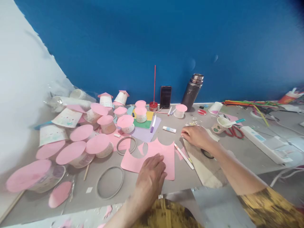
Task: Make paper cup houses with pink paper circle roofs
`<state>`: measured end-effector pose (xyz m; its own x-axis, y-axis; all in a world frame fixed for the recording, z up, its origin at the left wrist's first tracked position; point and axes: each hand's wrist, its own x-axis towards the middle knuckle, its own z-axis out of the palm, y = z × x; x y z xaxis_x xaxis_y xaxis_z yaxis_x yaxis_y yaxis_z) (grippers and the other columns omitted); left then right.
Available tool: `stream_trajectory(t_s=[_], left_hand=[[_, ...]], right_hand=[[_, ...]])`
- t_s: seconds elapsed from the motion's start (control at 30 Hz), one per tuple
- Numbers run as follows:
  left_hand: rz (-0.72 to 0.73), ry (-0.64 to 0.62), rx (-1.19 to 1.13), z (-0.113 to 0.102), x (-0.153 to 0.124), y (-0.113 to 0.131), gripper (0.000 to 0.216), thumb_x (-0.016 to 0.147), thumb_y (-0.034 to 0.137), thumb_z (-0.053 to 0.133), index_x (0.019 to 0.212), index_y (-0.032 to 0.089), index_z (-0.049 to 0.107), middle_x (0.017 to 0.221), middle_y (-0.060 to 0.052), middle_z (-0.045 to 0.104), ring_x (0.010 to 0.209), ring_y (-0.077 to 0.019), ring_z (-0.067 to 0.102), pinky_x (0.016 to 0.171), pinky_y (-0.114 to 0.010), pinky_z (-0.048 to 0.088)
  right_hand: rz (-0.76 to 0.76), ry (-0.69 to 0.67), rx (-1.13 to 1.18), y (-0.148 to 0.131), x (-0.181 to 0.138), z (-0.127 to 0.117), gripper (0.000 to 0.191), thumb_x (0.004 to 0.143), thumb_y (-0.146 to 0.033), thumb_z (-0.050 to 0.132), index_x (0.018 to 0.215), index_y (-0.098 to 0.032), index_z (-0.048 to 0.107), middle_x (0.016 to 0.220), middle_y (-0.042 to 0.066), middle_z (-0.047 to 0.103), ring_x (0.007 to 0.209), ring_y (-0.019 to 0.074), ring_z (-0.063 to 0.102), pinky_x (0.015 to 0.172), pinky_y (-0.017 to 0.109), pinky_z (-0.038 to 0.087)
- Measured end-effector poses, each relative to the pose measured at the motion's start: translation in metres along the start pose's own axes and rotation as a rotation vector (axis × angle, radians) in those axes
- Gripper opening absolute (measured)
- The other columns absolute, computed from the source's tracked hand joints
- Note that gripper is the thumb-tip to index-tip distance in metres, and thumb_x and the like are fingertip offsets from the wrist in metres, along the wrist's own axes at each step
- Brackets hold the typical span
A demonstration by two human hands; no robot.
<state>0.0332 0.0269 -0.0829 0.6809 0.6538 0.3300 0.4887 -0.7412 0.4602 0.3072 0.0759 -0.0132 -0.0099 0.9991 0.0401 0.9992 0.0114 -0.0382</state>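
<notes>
My left hand [152, 171] lies flat on a sheet of pink paper [167, 158] whose upper edge has curved cut-outs. Its fingers are stretched out and hold nothing. To the right, my right hand [196, 135] is over the top end of a beige cloth [201, 169], fingertips drawn together; what they hold, if anything, is hidden. A dark ring [207, 154] lies on the cloth under my right wrist. Between the hands is a white marker [184, 155] with an orange tip. A glue stick [169, 129] lies just beyond the paper.
Several paper cups with pink discs [98, 144] crowd the left side. Two grey rings [110, 182] lie nearer. A phone [165, 97] and a dark flask [193, 91] stand against the blue wall. Red-handled scissors [235, 132], a patterned cup [219, 125] and a power strip [262, 145] are on the right.
</notes>
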Motion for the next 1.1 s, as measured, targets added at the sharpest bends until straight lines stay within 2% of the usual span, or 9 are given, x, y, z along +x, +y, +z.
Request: stream_trajectory(t_s=[0.13,0.33,0.43,0.5,0.6,0.67,0.8,0.93,1.1], left_hand=[[0.005,-0.001,0.008,0.001,0.003,0.0,0.014,0.09,0.006,0.056,0.092,0.019,0.063,0.128,-0.015,0.07,0.127,-0.0319,0.063,0.102,-0.054,0.055],[0.027,0.045,-0.059,-0.006,-0.003,0.008,0.012,0.092,0.011,0.058,0.099,0.017,0.065,0.133,-0.018,0.068,0.136,-0.0332,0.057,0.108,-0.052,0.053],[-0.025,0.154,-0.048,-0.031,-0.027,0.006,0.018,0.096,0.015,0.054,0.111,0.019,0.064,0.145,-0.017,0.06,0.148,-0.0315,0.044,0.113,-0.05,0.051],[-0.16,0.233,0.052,-0.051,-0.052,-0.003,0.023,0.097,0.019,0.055,0.119,0.023,0.061,0.148,-0.015,0.055,0.149,-0.0322,0.042,0.112,-0.053,0.05],[-0.358,0.229,0.309,-0.075,-0.088,-0.029,0.05,0.093,0.037,0.064,0.14,0.025,0.051,0.154,-0.018,0.047,0.149,-0.0422,0.037,0.109,-0.065,0.046],[-0.407,0.192,0.383,-0.082,-0.104,-0.045,0.063,0.091,0.044,0.066,0.147,0.024,0.045,0.151,-0.019,0.049,0.143,-0.0446,0.042,0.105,-0.067,0.047],[-0.455,0.142,0.396,-0.081,-0.111,-0.058,0.067,0.091,0.045,0.064,0.15,0.023,0.041,0.14,-0.017,0.059,0.132,-0.0403,0.054,0.099,-0.059,0.052],[-0.503,0.165,0.335,-0.077,-0.112,-0.057,0.062,0.092,0.045,0.063,0.147,0.023,0.044,0.133,-0.015,0.065,0.125,-0.037,0.06,0.097,-0.054,0.053],[-0.574,0.261,0.183,-0.078,-0.111,-0.051,0.067,0.088,0.048,0.068,0.146,0.025,0.044,0.136,-0.013,0.063,0.124,-0.0348,0.062,0.097,-0.052,0.055]], right_hand=[[0.011,-0.051,-0.038,0.0,0.008,0.0,0.023,0.096,-0.028,0.055,0.092,-0.023,0.077,0.093,0.005,0.08,0.084,0.0218,0.07,0.063,0.029,0.032],[-0.037,-0.075,-0.093,-0.024,0.03,-0.002,0.024,0.097,-0.029,0.053,0.1,-0.023,0.076,0.104,0.007,0.079,0.092,0.0237,0.07,0.064,0.029,0.034],[-0.079,-0.081,-0.111,-0.035,0.031,0.005,0.024,0.099,-0.033,0.052,0.101,-0.024,0.074,0.104,0.006,0.079,0.092,0.0248,0.07,0.064,0.029,0.035],[-0.115,-0.082,-0.133,-0.04,0.033,0.008,0.025,0.1,-0.034,0.051,0.099,-0.024,0.074,0.102,0.006,0.078,0.09,0.0253,0.07,0.064,0.03,0.036],[-0.195,-0.063,-0.179,-0.046,0.044,0.01,0.028,0.102,-0.028,0.046,0.1,-0.021,0.074,0.104,0.011,0.077,0.096,0.027,0.069,0.068,0.032,0.04],[-0.258,-0.041,-0.209,-0.053,0.058,0.01,0.029,0.102,-0.022,0.045,0.108,-0.019,0.073,0.109,0.014,0.074,0.102,0.0281,0.068,0.073,0.033,0.042],[-0.387,-0.016,-0.255,-0.072,0.09,0.016,0.033,0.1,-0.013,0.044,0.12,-0.021,0.069,0.121,0.014,0.069,0.108,0.0286,0.065,0.075,0.034,0.043],[-0.488,-0.011,-0.283,-0.086,0.111,0.028,0.028,0.1,-0.013,0.046,0.114,-0.019,0.07,0.122,0.015,0.066,0.106,0.0288,0.065,0.071,0.033,0.042],[-0.573,0.019,-0.278,-0.086,0.121,0.037,0.024,0.097,-0.008,0.05,0.107,-0.015,0.071,0.115,0.016,0.068,0.105,0.0292,0.063,0.07,0.033,0.041]])
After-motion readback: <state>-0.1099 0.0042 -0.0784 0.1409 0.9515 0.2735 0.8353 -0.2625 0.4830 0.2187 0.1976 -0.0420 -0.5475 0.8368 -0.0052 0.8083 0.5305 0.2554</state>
